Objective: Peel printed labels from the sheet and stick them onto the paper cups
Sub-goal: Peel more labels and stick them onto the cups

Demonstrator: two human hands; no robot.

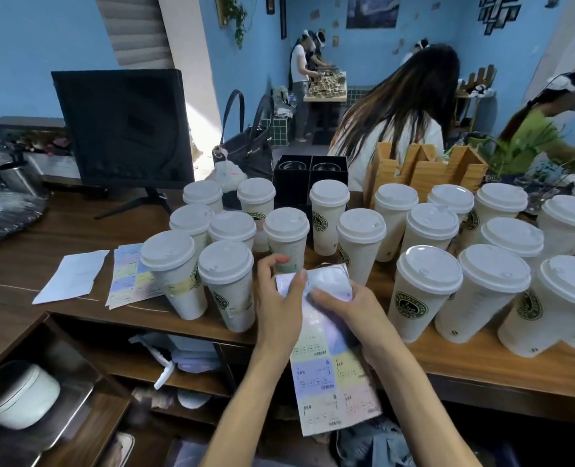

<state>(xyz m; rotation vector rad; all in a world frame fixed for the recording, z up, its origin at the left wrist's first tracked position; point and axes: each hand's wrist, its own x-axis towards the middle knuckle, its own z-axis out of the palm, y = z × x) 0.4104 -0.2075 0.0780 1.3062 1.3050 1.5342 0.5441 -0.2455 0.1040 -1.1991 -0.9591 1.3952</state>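
Both hands work at the frame's centre: the left hand (279, 291) pinches the top of the label sheet (333, 369), steadying it, while the right hand (347, 305) grips its upper edge, apparently lifting a label. Lidded paper cups (427, 291) crowd the surface (77, 230) just beyond.

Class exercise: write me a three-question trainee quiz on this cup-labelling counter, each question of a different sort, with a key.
1. True or false: both hands hold the label sheet.
2. Multiple choice: the cup with a yellow label stands A) left of the hands, B) right of the hands, C) on the lower shelf.
3. Fill in: every cup on the counter wears a white ____.

Key: 1 true, the left hand and right hand pinch its top; 2 A; 3 lid.
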